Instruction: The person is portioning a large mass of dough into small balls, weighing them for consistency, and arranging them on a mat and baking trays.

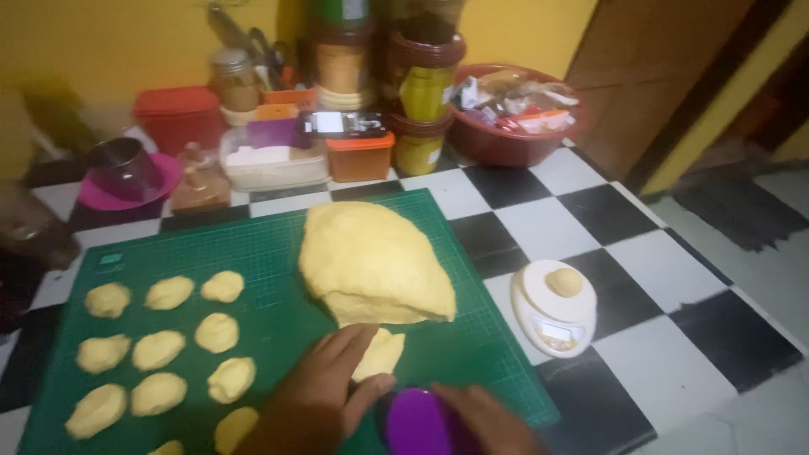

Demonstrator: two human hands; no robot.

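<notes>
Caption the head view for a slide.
Left hand on a cut dough piece, right hand gripping a purple scraper on a green mat.

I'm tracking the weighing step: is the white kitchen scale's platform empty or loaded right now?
Loaded. A small round dough ball sits on top of the white scale, apart from both hands and the big dough mass.

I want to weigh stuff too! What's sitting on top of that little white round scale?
One small round ball of yellow dough sits on the little white round kitchen scale. The weighing surface beneath the ball is covered.
</notes>
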